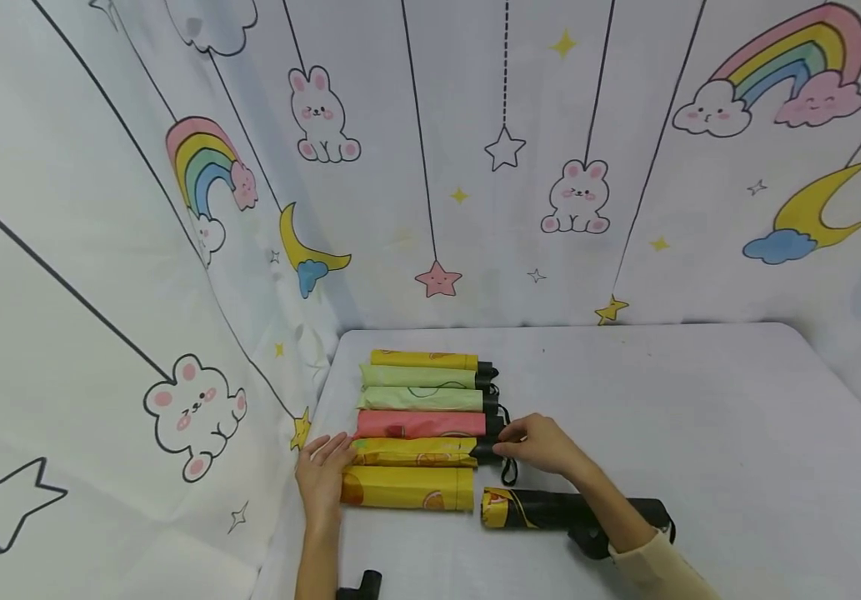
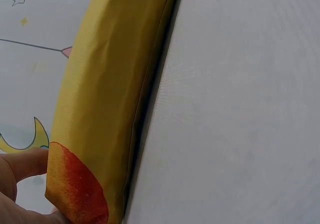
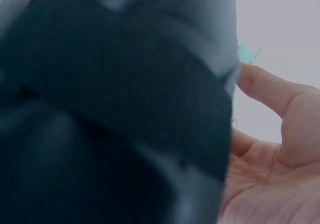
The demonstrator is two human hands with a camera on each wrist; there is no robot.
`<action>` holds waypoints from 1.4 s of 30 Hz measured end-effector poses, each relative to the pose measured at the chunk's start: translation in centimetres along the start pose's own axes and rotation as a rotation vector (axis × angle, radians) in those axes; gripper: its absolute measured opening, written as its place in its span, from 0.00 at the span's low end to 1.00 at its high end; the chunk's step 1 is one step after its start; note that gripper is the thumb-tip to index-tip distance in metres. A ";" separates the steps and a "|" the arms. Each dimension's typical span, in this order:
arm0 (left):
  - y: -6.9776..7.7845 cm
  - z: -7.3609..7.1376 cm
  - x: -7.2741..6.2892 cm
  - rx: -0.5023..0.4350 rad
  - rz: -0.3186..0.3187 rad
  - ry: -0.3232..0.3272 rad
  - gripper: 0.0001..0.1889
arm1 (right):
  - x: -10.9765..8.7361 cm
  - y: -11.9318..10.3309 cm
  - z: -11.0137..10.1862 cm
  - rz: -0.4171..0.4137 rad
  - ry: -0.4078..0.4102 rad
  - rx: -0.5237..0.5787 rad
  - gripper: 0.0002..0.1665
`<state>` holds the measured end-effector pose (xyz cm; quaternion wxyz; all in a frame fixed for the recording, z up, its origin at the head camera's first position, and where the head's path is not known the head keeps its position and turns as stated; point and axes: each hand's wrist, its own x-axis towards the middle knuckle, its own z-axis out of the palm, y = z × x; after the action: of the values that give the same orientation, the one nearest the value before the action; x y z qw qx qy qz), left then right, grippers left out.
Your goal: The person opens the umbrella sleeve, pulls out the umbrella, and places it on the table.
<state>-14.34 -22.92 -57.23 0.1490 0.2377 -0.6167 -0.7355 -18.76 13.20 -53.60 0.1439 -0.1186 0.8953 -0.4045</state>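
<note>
Folded umbrellas in printed sleeves lie side by side in the head view. My right hand [image 1: 543,446] pinches the black handle end of a yellow folded umbrella [image 1: 415,452], second from the front. At the row's left end, my left hand [image 1: 321,475] rests with extended fingers touching that umbrella's other end. Nearest me is a plain-ended yellow umbrella sleeve [image 1: 407,488], close beside the left hand and large in the left wrist view. A black folded umbrella [image 1: 543,510] with a yellow patterned end lies under my right forearm. Dark material hides part of the right hand [image 3: 280,149] in the right wrist view.
Behind lie a pink folded umbrella [image 1: 422,423], two light green ones, pale [image 1: 422,399] and plain [image 1: 418,377], and a yellow one [image 1: 422,359] at the back. The white table [image 1: 663,400] meets a printed curtain [image 1: 475,208] at the back and left.
</note>
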 end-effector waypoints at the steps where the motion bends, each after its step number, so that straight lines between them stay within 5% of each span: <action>1: -0.1 0.0 0.0 -0.006 -0.001 -0.001 0.33 | 0.0 0.0 0.1 -0.001 0.002 0.000 0.17; 18: -0.1 0.2 -0.3 0.024 -0.029 -0.003 0.38 | -0.1 -0.6 1.0 0.117 -0.015 0.067 0.32; 30: -0.4 0.2 -0.2 0.019 -0.010 0.012 0.34 | -0.1 -0.7 1.0 0.196 -0.006 0.244 0.29; 42: -0.5 -0.1 -0.1 0.052 -0.021 0.026 0.30 | 0.0 -0.2 1.4 0.089 -0.072 0.425 0.26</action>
<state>-14.19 -22.84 -57.76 0.1429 0.2576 -0.6312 -0.7175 -18.19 12.12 -54.37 0.2150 -0.0604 0.7885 -0.5730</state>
